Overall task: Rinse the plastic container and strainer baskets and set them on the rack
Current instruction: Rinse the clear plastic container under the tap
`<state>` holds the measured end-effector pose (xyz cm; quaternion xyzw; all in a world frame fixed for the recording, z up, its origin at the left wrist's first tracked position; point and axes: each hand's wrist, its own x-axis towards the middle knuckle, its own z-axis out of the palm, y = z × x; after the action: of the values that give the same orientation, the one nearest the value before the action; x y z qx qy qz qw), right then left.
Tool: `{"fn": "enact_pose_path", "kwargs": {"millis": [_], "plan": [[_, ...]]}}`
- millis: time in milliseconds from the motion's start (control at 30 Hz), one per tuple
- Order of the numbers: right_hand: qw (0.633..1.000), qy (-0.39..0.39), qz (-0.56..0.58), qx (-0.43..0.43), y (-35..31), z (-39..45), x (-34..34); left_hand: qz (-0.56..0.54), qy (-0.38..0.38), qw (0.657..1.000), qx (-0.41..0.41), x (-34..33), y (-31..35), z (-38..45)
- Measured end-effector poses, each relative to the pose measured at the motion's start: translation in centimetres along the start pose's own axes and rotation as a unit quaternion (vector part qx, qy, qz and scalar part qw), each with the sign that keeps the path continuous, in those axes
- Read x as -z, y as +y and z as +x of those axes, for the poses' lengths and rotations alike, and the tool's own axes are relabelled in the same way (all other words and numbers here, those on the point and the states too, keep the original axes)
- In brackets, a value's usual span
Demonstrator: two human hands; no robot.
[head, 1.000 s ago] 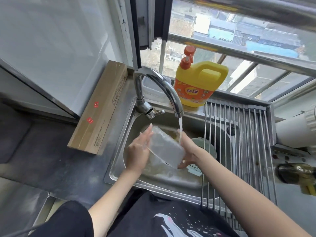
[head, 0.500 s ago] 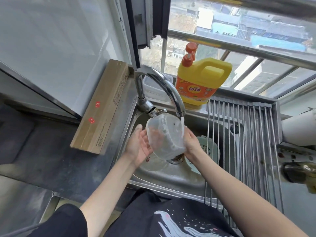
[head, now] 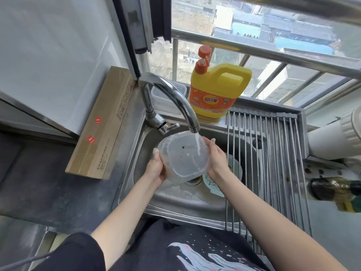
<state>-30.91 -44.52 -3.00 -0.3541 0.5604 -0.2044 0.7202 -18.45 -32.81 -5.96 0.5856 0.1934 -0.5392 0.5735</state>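
A clear plastic container is held over the sink, its open side turned up toward me. Water from the tap runs into its right half. My left hand grips its left wall, fingers curled round the outside. My right hand grips its right rim. A pale green strainer basket lies in the sink basin under my right wrist, mostly hidden. The metal roll-up rack spans the right half of the sink.
A yellow dish soap bottle stands on the ledge behind the sink. A long cardboard box leans along the counter at left. A white cylinder and a dark bottle lie right of the rack.
The container was turned from mouth-down and tilted to mouth-up, and raised under the tap. Water now falls inside it. Both hands shifted to hold its sides.
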Motion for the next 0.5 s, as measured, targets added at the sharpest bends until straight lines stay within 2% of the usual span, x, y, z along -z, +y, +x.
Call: {"fn": "enact_pose_path", "kwargs": {"millis": [133,300,500], "plan": [[0.998,0.044,-0.03,0.031,-0.2,-0.3,-0.2,-0.028,-0.031,0.998,0.036,-0.3,-0.9,0.7],[0.986,0.074,-0.098,0.114,-1.2,-1.4,0.0,-0.088,-0.083,0.989,0.082,-1.7,-1.9,1.5],[0.964,0.067,-0.16,0.204,-1.7,-2.0,0.4,-0.129,-0.067,0.981,0.132,-3.3,-1.9,1.3]]}}
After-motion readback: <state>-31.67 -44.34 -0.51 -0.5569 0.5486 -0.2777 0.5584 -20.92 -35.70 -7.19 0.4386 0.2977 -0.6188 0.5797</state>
